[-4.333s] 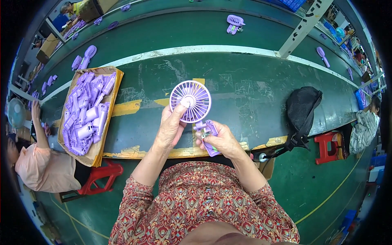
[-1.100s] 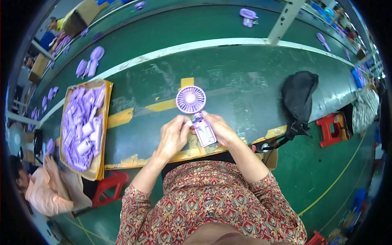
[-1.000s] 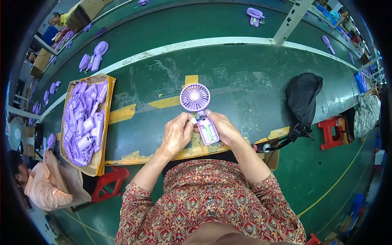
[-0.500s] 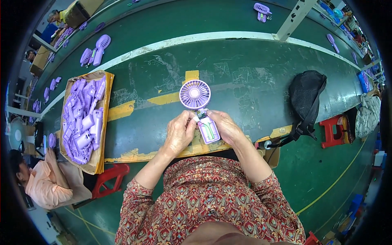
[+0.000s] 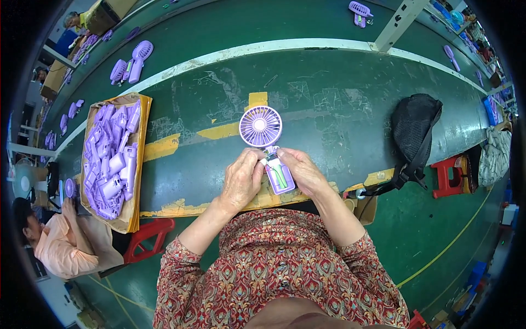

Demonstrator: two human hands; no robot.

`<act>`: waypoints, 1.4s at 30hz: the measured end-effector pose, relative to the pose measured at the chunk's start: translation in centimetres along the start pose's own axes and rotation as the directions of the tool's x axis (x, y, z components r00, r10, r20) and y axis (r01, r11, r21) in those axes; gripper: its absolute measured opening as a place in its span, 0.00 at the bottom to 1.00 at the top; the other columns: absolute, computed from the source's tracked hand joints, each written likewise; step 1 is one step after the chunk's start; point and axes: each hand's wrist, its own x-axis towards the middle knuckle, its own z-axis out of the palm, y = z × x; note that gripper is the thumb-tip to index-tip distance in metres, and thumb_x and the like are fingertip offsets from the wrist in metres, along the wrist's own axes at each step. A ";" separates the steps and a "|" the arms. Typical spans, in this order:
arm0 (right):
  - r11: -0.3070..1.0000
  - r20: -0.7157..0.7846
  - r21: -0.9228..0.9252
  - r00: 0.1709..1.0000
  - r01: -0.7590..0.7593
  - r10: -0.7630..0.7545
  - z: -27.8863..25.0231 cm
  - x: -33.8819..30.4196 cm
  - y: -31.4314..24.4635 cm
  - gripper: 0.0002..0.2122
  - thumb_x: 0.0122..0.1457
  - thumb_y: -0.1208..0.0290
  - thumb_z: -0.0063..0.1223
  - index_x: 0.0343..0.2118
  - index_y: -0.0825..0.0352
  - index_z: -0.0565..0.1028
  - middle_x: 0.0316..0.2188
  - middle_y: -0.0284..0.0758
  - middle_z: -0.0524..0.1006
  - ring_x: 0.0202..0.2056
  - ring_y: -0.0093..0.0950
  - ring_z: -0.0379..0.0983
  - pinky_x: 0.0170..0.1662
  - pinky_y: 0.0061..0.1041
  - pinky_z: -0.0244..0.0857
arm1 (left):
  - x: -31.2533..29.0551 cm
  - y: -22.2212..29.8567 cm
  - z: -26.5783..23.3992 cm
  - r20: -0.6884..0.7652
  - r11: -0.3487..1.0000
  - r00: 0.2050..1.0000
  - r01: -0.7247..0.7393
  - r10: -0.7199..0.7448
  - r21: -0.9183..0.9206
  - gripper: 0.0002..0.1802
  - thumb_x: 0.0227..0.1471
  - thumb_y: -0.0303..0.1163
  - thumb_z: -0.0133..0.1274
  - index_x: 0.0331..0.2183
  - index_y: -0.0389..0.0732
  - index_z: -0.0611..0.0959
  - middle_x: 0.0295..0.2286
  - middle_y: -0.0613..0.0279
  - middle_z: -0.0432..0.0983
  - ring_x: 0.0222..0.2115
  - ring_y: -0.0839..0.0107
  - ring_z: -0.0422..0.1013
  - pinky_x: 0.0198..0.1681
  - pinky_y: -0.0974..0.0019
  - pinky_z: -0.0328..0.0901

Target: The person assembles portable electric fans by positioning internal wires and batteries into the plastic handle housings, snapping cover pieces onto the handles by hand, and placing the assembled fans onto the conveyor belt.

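A purple handheld fan (image 5: pixel 261 125) lies on the green table in front of me, its round grille away from me. Its handle is uncovered, showing a green strip-like part (image 5: pixel 279 176) inside the purple shell (image 5: pixel 282 191). At the fan's neck, the thumb and fingers of my left hand (image 5: pixel 242 178) are pinched together over the small parts there. My right hand (image 5: pixel 303 173) grips the other side of the neck and handle top, thumb and fingers bent round it. My fingertips partly hide a small dark piece between them.
To my left stands a cardboard tray (image 5: pixel 135 205) heaped with purple plastic shells (image 5: pixel 112 164). A black mesh bag (image 5: pixel 415 129) rests at the right. Beyond a pale rail (image 5: pixel 230 48), a green belt carries purple fans (image 5: pixel 141 53). A person (image 5: pixel 63 244) sits at far left, near a red stool (image 5: pixel 150 238).
The dark piece at the fan's neck shows less between my fingertips, and more of the handle's inside is visible. Both hands stay at the neck. Fans on the belt have shifted slightly right.
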 end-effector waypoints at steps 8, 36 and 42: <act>0.998 0.063 0.060 0.998 -0.020 0.017 -0.2 -0.6 -0.5 0.14 0.62 0.68 0.39 0.46 0.71 0.68 0.35 0.30 0.73 0.33 0.16 0.69 0.37 0.16 0.67 | 0.1 0.4 -0.1 0.039 0.971 0.983 -0.181 0.177 0.156 0.18 0.39 0.17 0.51 0.38 0.36 0.77 0.30 0.55 0.72 0.29 0.58 0.73 0.29 0.61 0.69; 0.999 0.116 -0.035 0.993 0.009 -0.005 -0.9 -0.3 0.5 0.16 0.63 0.65 0.40 0.48 0.71 0.66 0.41 0.32 0.71 0.41 0.18 0.67 0.44 0.18 0.64 | 0.6 0.6 0.1 0.109 0.989 0.990 -0.100 0.088 0.108 0.32 0.41 0.17 0.48 0.52 0.37 0.64 0.34 0.48 0.71 0.32 0.51 0.71 0.34 0.56 0.68; 0.997 0.088 0.068 0.995 0.042 -0.048 -0.1 0.0 0.1 0.14 0.63 0.65 0.38 0.45 0.71 0.67 0.36 0.35 0.74 0.36 0.20 0.72 0.40 0.19 0.67 | -0.1 -0.1 -3.0 -0.032 0.993 0.993 0.116 -0.116 -0.003 0.29 0.42 0.15 0.51 0.50 0.36 0.68 0.32 0.54 0.72 0.30 0.68 0.71 0.34 0.69 0.68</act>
